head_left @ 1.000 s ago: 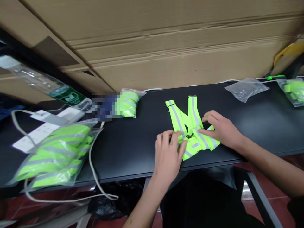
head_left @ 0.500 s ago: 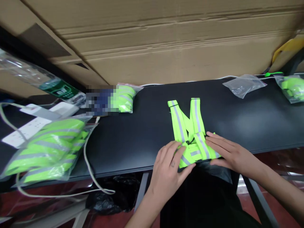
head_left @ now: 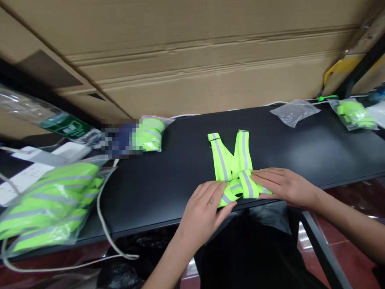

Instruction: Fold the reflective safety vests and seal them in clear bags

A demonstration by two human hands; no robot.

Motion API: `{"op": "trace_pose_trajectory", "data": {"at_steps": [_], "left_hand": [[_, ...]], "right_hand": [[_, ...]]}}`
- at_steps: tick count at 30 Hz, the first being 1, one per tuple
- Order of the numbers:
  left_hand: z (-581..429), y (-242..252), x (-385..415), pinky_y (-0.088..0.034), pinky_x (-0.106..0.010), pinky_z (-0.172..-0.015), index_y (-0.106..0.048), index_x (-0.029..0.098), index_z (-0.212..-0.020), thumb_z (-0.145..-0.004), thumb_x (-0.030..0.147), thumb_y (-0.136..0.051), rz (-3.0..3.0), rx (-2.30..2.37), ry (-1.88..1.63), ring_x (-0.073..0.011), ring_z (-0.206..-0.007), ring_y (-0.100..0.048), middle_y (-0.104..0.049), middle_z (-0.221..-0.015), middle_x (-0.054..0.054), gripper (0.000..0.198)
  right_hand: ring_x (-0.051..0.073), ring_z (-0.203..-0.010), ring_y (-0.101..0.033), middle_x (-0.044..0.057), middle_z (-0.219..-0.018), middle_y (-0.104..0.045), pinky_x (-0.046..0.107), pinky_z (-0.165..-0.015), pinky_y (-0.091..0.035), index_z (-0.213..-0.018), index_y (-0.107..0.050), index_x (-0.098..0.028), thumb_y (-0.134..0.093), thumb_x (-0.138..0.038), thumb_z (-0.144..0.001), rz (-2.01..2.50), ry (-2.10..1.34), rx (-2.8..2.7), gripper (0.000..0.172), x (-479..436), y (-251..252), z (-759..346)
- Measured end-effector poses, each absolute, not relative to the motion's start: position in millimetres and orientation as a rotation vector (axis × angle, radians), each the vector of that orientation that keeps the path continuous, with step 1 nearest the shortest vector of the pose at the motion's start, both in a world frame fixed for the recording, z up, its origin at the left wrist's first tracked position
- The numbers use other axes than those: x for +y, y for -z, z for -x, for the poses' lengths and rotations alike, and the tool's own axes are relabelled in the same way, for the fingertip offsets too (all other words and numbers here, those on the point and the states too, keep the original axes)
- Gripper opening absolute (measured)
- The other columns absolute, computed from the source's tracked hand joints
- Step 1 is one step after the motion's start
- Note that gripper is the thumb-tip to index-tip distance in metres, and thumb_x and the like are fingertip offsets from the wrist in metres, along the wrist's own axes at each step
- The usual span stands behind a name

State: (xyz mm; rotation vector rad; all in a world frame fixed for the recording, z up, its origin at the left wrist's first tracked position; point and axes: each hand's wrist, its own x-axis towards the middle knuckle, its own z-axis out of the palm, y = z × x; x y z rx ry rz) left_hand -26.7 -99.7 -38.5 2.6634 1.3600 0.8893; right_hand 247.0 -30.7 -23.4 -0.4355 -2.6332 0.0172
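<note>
Neon-yellow elastic safety vest with grey reflective stripes lies flat, its lower bands folded together, near the front edge of the matte black desktop; left hand and right hand, both open and flat, press those bands from either side.

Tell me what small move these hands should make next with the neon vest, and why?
Probably fold the two loose straps of the neon reflective vest down onto the bundle. The left hand and right hand are pressing its folded lower end on the black table, while those straps lie flat and unfolded; the bagged vests look compactly folded.
</note>
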Motion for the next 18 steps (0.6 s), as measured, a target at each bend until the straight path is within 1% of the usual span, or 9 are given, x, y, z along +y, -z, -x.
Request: {"op": "trace_pose_trajectory", "data": {"at_steps": [3, 5, 8, 10, 12, 14, 16, 18], "left_hand": [[29.8, 38.1, -96.5, -0.055, -0.043, -0.077, -0.057, 0.009, -0.121, -0.101, 0.032, -0.057, -2.617, 1.35, -0.88, -0.0277, -0.094, -0.065, -0.07, -0.104, -0.014, 0.03], [31.3, 37.2, -94.3, -0.054, -0.042, -0.074, -0.058, 0.01, -0.118, -0.101, 0.034, -0.055, -2.588, 1.347, -0.876, -0.0268, -0.091, -0.064, -0.07, -0.101, -0.014, 0.03], [32.7, 34.4, -89.6, -0.054, -0.043, -0.075, -0.059, 0.01, -0.117, -0.102, 0.034, -0.053, -2.568, 1.36, -0.865, -0.0276, -0.093, -0.06, -0.069, -0.099, -0.013, 0.029], [33.2, 32.3, -87.0, -0.055, -0.044, -0.078, -0.059, 0.01, -0.117, -0.102, 0.034, -0.053, -2.57, 1.363, -0.862, -0.0281, -0.096, -0.058, -0.069, -0.099, -0.013, 0.029], [32.9, 31.0, -86.5, -0.056, -0.044, -0.079, -0.059, 0.011, -0.118, -0.102, 0.034, -0.053, -2.578, 1.357, -0.862, -0.0275, -0.096, -0.057, -0.069, -0.099, -0.013, 0.029], [31.9, 31.2, -89.0, -0.057, -0.043, -0.079, -0.058, 0.011, -0.118, -0.101, 0.034, -0.055, -2.592, 1.36, -0.869, -0.0268, -0.095, -0.057, -0.068, -0.102, -0.013, 0.029], [30.5, 32.9, -93.8, -0.057, -0.042, -0.079, -0.058, 0.011, -0.119, -0.1, 0.033, -0.057, -2.612, 1.374, -0.883, -0.027, -0.096, -0.058, -0.066, -0.105, -0.015, 0.029], [29.3, 35.7, -99.1, -0.057, -0.042, -0.078, -0.057, 0.01, -0.12, -0.099, 0.031, -0.059, -2.635, 1.392, -0.921, -0.0275, -0.097, -0.058, -0.064, -0.104, -0.015, 0.03]], "right_hand": [[0.026, -0.101, -0.074, 0.018, -0.106, -0.076, 0.041, -0.087, -0.064, -0.124, -0.059, -0.001, -0.064, -0.034, -0.097, 0.287, 0.05, -2.61, 0.043, -21.4, 20.1, -243.8], [0.026, -0.096, -0.074, 0.017, -0.099, -0.076, 0.041, -0.082, -0.064, -0.121, -0.059, 0.0, -0.065, -0.035, -0.097, 0.233, 0.114, -2.613, 0.043, -16.8, 18.9, -242.2], [0.024, -0.085, -0.072, 0.016, -0.097, -0.076, 0.041, -0.072, -0.062, -0.123, -0.058, 0.0, -0.062, -0.024, -0.098, 0.238, 0.201, -2.638, 0.034, -13.7, 19.8, -239.5], [0.023, -0.079, -0.07, 0.016, -0.099, -0.075, 0.038, -0.066, -0.061, -0.126, -0.056, 0.0, -0.058, -0.019, -0.099, 0.272, 0.245, -2.646, 0.033, -13.8, 22.2, -238.0], [0.022, -0.082, -0.069, 0.016, -0.103, -0.074, 0.036, -0.066, -0.06, -0.126, -0.057, -0.003, -0.055, -0.017, -0.1, 0.324, 0.273, -2.652, 0.03, -15.3, 24.6, -237.3], [0.022, -0.086, -0.069, 0.016, -0.109, -0.072, 0.035, -0.069, -0.06, -0.123, -0.059, -0.007, -0.049, -0.012, -0.1, 0.351, 0.309, -2.658, 0.026, -18.0, 25.5, -237.6], [0.02, -0.086, -0.068, 0.015, -0.113, -0.072, 0.035, -0.073, -0.06, -0.122, -0.061, -0.011, -0.043, -0.008, -0.099, 0.332, 0.342, -2.678, 0.029, -21.3, 24.3, -238.6], [0.018, -0.083, -0.066, 0.011, -0.115, -0.072, 0.035, -0.074, -0.059, -0.124, -0.061, -0.017, -0.043, -0.008, -0.099, 0.304, 0.354, -2.701, 0.032, -24.4, 22.0, -239.4]]}}
